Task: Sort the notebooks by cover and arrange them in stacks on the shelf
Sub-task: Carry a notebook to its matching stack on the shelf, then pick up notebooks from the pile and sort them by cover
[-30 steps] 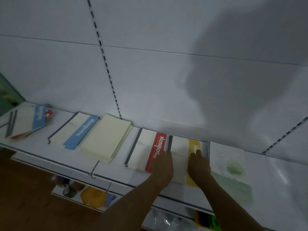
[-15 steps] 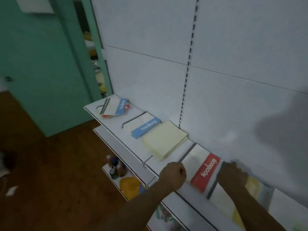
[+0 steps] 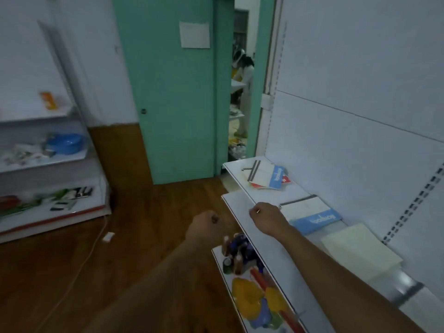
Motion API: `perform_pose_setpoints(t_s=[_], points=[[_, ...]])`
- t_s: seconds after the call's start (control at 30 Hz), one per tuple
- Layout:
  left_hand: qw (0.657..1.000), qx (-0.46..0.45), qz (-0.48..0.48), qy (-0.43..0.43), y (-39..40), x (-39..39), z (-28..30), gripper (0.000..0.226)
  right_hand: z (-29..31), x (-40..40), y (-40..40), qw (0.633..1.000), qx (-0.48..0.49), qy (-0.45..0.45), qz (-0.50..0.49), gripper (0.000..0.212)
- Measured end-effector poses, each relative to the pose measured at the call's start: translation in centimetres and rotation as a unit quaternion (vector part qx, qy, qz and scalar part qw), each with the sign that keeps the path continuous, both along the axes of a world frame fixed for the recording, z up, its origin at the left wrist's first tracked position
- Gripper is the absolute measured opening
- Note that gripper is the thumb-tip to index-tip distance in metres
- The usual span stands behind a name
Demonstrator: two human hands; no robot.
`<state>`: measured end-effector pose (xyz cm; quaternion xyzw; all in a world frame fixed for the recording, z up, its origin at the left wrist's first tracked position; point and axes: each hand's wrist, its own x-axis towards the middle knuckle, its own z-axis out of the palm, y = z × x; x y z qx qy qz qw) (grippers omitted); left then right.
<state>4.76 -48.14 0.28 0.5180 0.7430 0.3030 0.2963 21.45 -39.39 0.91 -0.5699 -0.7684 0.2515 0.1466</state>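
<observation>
— Why are we carrying nothing? Both the left hand (image 3: pixel 204 223) and right hand (image 3: pixel 265 218) are curling into empty fists.

— We're heading for the unsorted notebooks (image 3: pixel 266 175), lying jumbled at the shelf (image 3: pixel 237 205) end.

A teal door (image 3: pixel 173 104) stands far in the middle, a white paper sheet (image 3: pixel 194 34) stuck on it. At left, a blue bowl (image 3: pixel 66 143) sits on a white rack. A white cord (image 3: pixel 79 265) trails over the wooden floor (image 3: pixel 72 272), and small bottles (image 3: pixel 236 253) crowd the low tray nearby.
</observation>
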Motion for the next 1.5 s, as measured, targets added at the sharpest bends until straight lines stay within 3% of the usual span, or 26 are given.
perform_pose_setpoints(t_s=[0.2,0.43,0.7,0.93,1.13,1.33,1.5], points=[[0.997,0.006,0.077,-0.022,-1.6,-11.3,-0.2,0.015,-0.3,-11.7,1.7,0.999,0.011,0.0,0.042,0.022],[0.994,-0.001,0.1,-0.035,1.6,-17.6,-0.9,0.015,-1.3,-19.2,5.0,0.995,0.008,-0.035,0.094,0.017],[0.996,-0.025,0.074,-0.043,12.7,-20.2,-2.9,0.019,-4.3,-22.0,15.4,0.997,-0.021,-0.022,0.07,0.019],[0.998,-0.038,0.05,0.004,24.2,-23.0,-2.0,0.012,-4.3,-25.0,26.0,0.998,-0.003,-0.028,0.057,0.021],[0.998,-0.049,-0.005,0.029,32.5,-22.9,-3.2,0.014,-4.7,-23.8,32.7,0.999,-0.009,-0.024,-0.019,0.021],[0.991,-0.055,-0.12,0.009,41.9,-18.4,-5.0,0.022,-6.0,-17.8,38.0,0.991,-0.029,-0.039,-0.123,0.026],[0.969,-0.071,-0.236,0.007,48.2,-13.1,-5.4,0.015,-6.6,-12.1,39.3,0.966,-0.037,-0.061,-0.248,0.029]])
